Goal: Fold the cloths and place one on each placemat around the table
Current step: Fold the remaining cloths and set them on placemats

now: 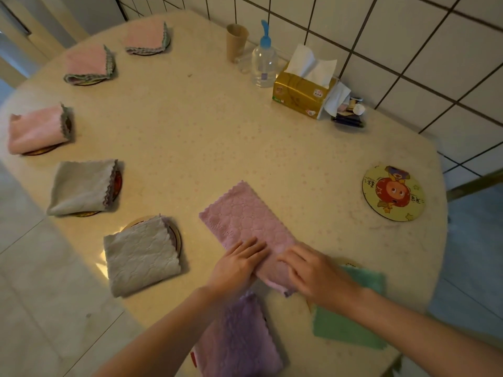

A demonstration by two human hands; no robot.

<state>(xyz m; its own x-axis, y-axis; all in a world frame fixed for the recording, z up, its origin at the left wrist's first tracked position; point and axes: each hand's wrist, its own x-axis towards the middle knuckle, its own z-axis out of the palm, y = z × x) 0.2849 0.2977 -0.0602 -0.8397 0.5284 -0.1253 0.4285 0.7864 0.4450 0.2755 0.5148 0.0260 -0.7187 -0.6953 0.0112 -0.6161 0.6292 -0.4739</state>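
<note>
We press both hands, left (pixel 239 263) and right (pixel 313 270), seemingly flat, on the pink cloth (pixel 245 221) at six o'clock on the surface (pixel 217 126): soft, light, limp; best pinched by its corners.

Placemats far left mostly hidden under folded cloths. Purple cloth (pixel 239 338) cut by near edge. Green cloth (pixel 351 330) partly behind right arm. Hands motion-blurred.

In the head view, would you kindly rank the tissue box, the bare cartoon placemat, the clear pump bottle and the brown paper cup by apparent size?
1. Tissue box and cartoon placemat: they look alike, and the placemat is nearer, so no ranking.
2. Pump bottle.
3. Paper cup, smallest, though farthest from the camera.
</note>
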